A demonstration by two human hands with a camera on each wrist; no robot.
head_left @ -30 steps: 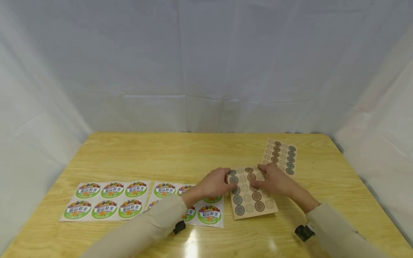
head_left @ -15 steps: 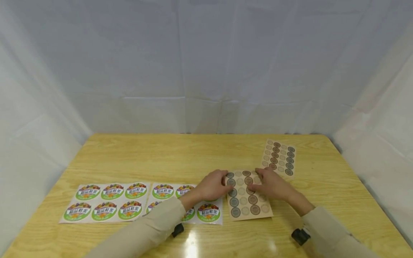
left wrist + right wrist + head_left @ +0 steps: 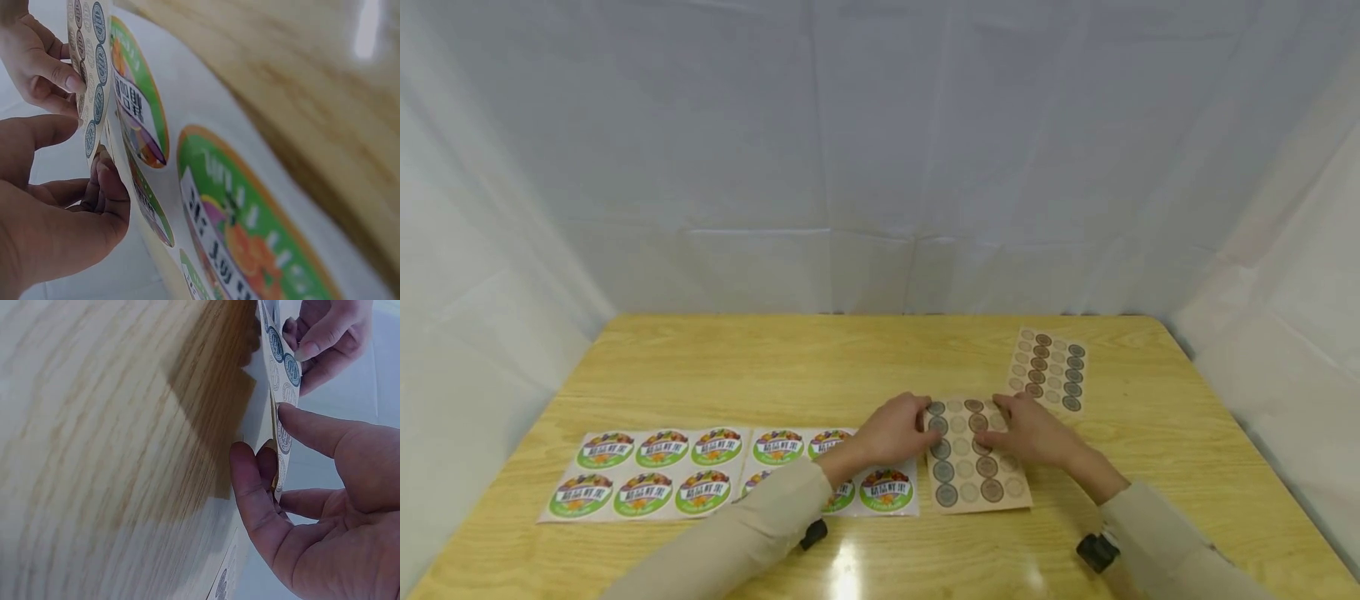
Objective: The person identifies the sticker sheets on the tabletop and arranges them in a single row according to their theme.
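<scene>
Both hands hold one tan sticker sheet point(image 3: 964, 467) printed with rows of round stamp-like stickers in grey, brown and pale tan. My left hand point(image 3: 891, 429) pinches its left edge, thumb on the printed face and fingers behind, as the left wrist view shows. On the opposite edge, my right hand point(image 3: 1033, 429) pinches it the same way, thumb point(image 3: 312, 428) on the front and fingers curled under the back. In the right wrist view the sheet stands off the tabletop and casts a shadow on it.
A second tan sticker sheet point(image 3: 1060, 367) lies farther back on the right of the wooden table point(image 3: 737, 367). To the left lie two white sheets of round fruit labels, one at the far left point(image 3: 650, 517) and one partly under the left forearm point(image 3: 868, 510). White cloth point(image 3: 880, 167) hangs behind.
The held sheet has shifted slightly left and sits a little straighter, its lower right corner no longer angled out as much. Both hands keep their grip on its edges.
</scene>
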